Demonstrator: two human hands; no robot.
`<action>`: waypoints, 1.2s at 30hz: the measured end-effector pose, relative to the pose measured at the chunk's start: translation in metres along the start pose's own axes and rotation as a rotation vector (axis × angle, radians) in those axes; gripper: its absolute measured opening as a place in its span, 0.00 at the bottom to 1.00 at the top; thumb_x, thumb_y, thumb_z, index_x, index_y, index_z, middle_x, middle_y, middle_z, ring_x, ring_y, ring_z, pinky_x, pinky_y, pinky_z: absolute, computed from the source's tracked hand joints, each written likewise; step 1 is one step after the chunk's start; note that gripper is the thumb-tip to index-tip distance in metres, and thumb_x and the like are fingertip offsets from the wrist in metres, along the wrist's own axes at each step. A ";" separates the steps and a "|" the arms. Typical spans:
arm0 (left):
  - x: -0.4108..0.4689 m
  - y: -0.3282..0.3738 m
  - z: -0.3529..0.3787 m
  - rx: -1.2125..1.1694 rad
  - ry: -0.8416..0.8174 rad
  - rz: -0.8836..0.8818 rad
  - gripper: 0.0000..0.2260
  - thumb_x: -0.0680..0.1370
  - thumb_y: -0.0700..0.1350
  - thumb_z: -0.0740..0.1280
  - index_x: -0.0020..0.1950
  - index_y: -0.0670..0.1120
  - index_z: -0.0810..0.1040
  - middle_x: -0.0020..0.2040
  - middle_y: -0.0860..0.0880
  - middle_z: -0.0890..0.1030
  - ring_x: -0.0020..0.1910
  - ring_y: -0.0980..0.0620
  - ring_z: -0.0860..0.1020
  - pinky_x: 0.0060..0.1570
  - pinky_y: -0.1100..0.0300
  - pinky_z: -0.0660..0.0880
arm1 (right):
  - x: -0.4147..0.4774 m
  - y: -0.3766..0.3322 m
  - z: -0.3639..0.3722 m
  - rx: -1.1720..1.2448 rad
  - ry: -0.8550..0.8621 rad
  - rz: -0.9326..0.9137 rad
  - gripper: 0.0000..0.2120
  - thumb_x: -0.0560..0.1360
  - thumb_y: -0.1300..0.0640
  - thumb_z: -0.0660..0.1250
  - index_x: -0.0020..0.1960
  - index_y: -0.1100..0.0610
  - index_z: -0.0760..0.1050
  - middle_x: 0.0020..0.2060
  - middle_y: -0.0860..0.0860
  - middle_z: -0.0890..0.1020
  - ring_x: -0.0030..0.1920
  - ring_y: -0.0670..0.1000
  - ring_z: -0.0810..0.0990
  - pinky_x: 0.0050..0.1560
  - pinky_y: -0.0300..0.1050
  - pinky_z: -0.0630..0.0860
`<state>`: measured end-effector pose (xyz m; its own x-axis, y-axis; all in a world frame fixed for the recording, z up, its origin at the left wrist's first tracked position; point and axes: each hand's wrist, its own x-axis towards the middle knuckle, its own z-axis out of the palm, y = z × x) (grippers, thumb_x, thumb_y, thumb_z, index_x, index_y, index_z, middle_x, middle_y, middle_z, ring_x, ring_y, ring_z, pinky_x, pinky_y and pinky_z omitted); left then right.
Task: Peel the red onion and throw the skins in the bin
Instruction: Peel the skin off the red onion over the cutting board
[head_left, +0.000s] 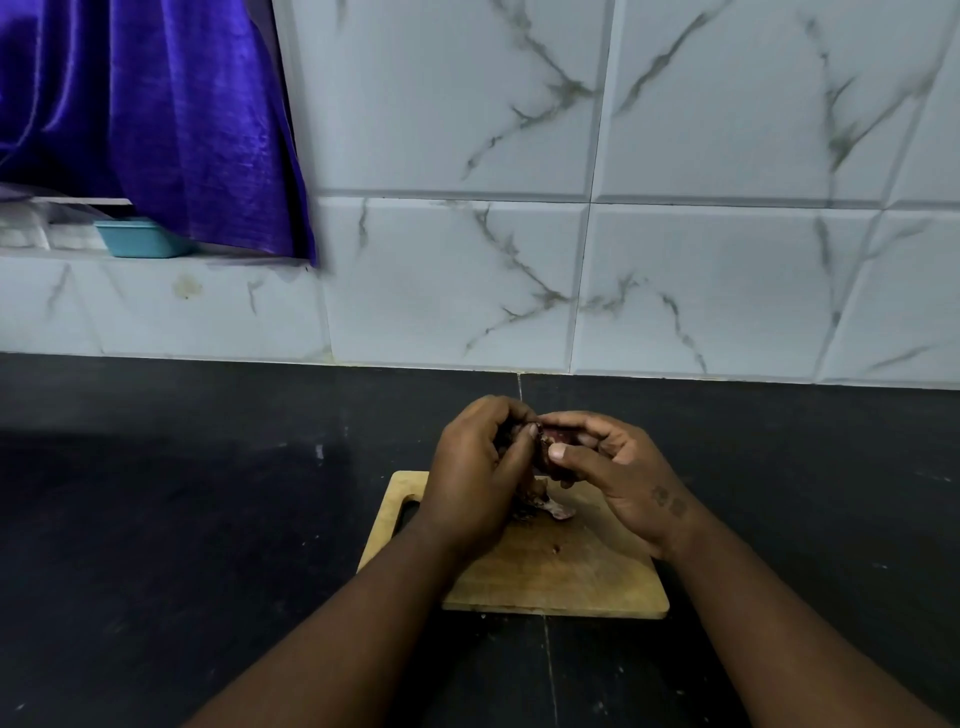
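Note:
A small red onion (555, 435) is held in the air above the wooden cutting board (561, 577), mostly hidden between both hands. My right hand (618, 478) grips it from the right, thumb across its near side. My left hand (478, 478) curls round its left side, with the fingertips pinching at the skin near the top. Loose pieces of onion skin (545, 506) lie on the board just under the hands. No bin is in view.
The board lies on a dark countertop (208, 519) that runs to a marble-tiled wall (623, 234). At the far left a purple curtain (156, 119) hangs over a ledge holding a teal container (137, 238).

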<state>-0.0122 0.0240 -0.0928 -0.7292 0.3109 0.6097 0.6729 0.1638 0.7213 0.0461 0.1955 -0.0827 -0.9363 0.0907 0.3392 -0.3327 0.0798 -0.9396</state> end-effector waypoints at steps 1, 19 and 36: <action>0.001 -0.001 0.001 -0.106 0.006 -0.073 0.06 0.84 0.41 0.68 0.51 0.51 0.82 0.47 0.50 0.83 0.46 0.48 0.83 0.45 0.45 0.84 | 0.001 0.000 0.000 0.013 -0.001 0.005 0.13 0.78 0.67 0.69 0.60 0.56 0.83 0.51 0.54 0.88 0.51 0.51 0.87 0.44 0.38 0.80; 0.004 -0.005 -0.014 0.337 -0.141 -0.256 0.11 0.76 0.50 0.77 0.35 0.51 0.84 0.38 0.54 0.83 0.37 0.57 0.82 0.39 0.51 0.83 | 0.003 0.004 -0.005 0.147 0.058 0.100 0.11 0.79 0.66 0.67 0.57 0.56 0.83 0.58 0.60 0.84 0.53 0.55 0.82 0.44 0.45 0.79; 0.006 0.001 -0.014 0.088 -0.002 0.137 0.10 0.78 0.37 0.75 0.56 0.49 0.89 0.48 0.57 0.85 0.50 0.59 0.83 0.48 0.68 0.78 | 0.002 0.003 -0.003 0.140 0.021 0.102 0.12 0.79 0.65 0.68 0.62 0.61 0.79 0.50 0.63 0.86 0.40 0.58 0.81 0.42 0.51 0.81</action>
<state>-0.0180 0.0133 -0.0841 -0.6297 0.3380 0.6994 0.7744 0.2013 0.5999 0.0440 0.1993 -0.0849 -0.9639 0.1123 0.2416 -0.2502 -0.0696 -0.9657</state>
